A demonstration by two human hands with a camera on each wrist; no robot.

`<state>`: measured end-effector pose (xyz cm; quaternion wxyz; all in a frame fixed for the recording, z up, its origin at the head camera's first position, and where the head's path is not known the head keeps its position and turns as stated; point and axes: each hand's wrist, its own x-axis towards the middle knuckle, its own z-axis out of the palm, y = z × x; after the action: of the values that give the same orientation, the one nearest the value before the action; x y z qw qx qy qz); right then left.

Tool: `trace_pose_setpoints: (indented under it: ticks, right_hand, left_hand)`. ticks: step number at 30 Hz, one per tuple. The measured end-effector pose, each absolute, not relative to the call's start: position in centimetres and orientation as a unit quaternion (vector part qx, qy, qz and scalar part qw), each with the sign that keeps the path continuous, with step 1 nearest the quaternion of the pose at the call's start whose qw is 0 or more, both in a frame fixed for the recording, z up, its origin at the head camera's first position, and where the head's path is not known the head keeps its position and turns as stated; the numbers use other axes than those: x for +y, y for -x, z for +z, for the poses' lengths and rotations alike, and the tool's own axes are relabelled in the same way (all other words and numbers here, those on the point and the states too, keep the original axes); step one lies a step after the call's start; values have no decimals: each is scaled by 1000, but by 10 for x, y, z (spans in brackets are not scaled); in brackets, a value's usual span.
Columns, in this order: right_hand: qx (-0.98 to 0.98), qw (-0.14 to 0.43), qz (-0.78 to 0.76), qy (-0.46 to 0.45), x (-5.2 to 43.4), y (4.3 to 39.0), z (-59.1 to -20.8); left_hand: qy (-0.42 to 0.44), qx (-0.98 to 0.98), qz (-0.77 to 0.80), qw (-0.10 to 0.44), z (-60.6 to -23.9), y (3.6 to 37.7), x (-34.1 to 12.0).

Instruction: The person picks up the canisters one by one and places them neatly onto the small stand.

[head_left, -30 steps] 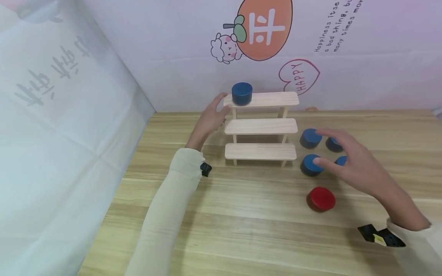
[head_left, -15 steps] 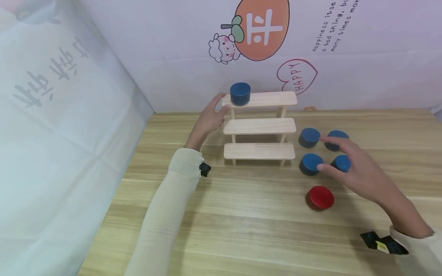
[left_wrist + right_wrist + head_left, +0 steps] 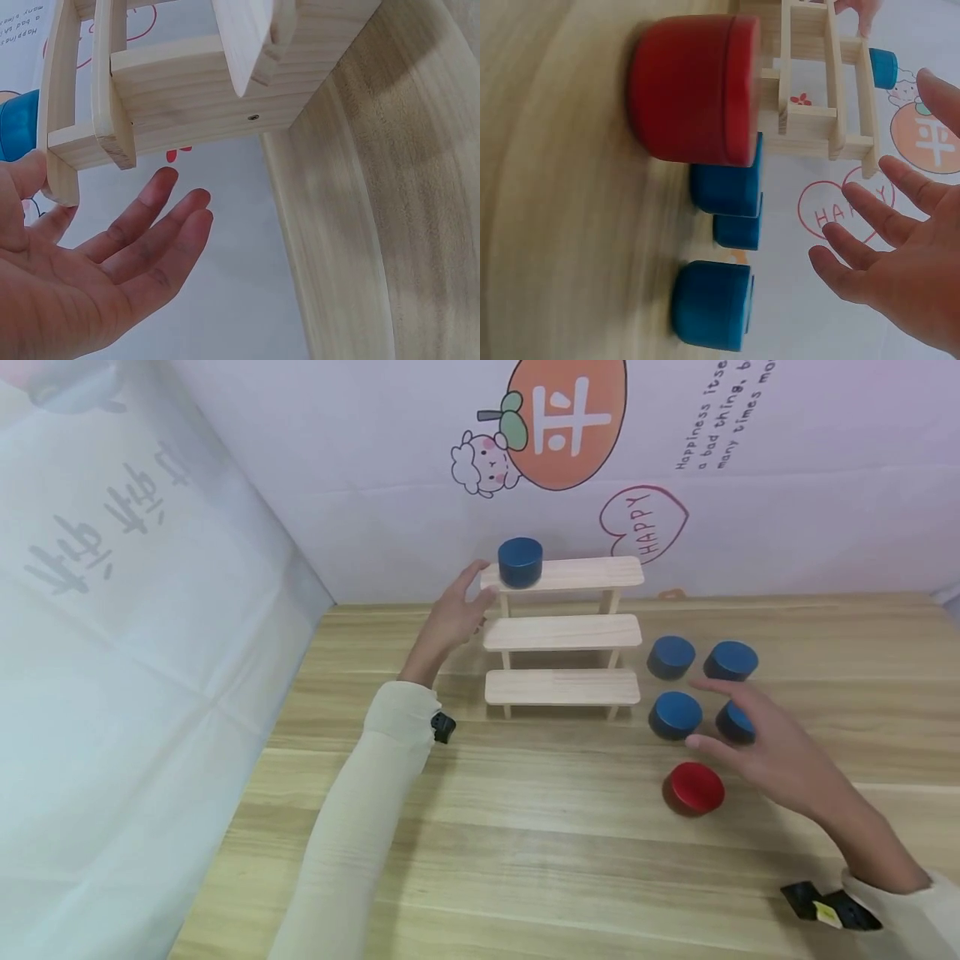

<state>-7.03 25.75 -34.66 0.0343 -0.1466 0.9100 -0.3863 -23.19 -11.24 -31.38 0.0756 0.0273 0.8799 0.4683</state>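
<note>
The left hand (image 3: 450, 618), fingers straight, touches the left end of the stepped wooden rack (image 3: 562, 631) at frame centre. The right hand (image 3: 772, 743) hovers with fingers spread and empty over the blue cylinders (image 3: 675, 715), seemingly not touching them, above the red cylinder (image 3: 696, 787) on the worktop (image 3: 525, 843).

Pale, unpainted wood on the three-tier shelf (image 3: 562, 633). Dark blue cylinder (image 3: 520, 562) on the top tier. Four more blue cylinders (image 3: 674, 716) on the table — same dark blue. One red cylinder (image 3: 697, 787), glossy. Light wood grain, streaked, on the table (image 3: 525, 860). Cream sleeves (image 3: 360, 827). Backdrop (image 3: 375, 460) pale lilac-white — orange fruit print, pink heart outline, grey lettering.
</note>
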Motion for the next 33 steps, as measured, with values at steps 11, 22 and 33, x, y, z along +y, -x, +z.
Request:
trace_pose_setpoints:
  ticks: [11,22,33]
  right_hand:
    - [908,24,-391,146,264,67,-355]
    - [906,29,-392,154,268,57,-366]
    - [905,37,-397,148,281,45,-373]
  left_hand:
    - [-29,883,462,79,-313,231,-114]
    - [-32,876,475,79,-314,232,-114]
    - [-55,894,441,58,-315,230,-114]
